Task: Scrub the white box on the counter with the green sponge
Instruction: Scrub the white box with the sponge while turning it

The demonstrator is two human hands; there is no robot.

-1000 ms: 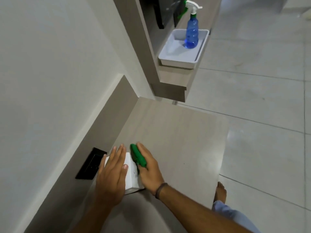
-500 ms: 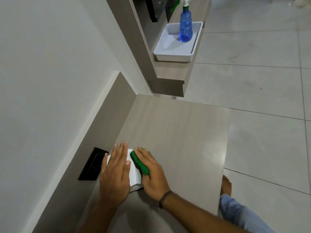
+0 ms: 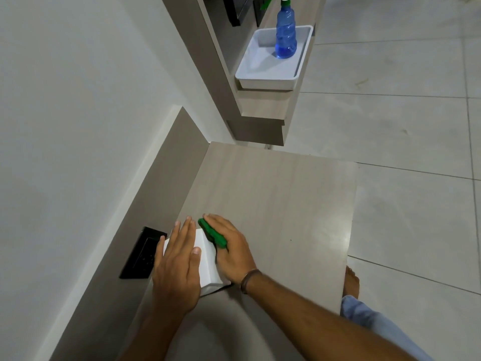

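The white box (image 3: 208, 261) stands on the wood-grain counter (image 3: 281, 204) near its left side, close to the back panel. My left hand (image 3: 178, 267) lies flat on top of the box, fingers spread, holding it down. My right hand (image 3: 231, 248) presses the green sponge (image 3: 212, 233) against the box's right side; the sponge shows between my fingers and the box. Most of the box is hidden under my hands.
A black socket plate (image 3: 141, 254) sits in the back panel just left of the box. Further back, a white tray (image 3: 268, 71) holding a blue spray bottle (image 3: 285, 35) rests on a shelf. The tiled floor (image 3: 403, 126) lies beyond the counter's right edge, with my bare foot (image 3: 351, 282).
The sponge hand has slid a little along the box's right side. My left hand stays flat on top. The view has tilted slightly.
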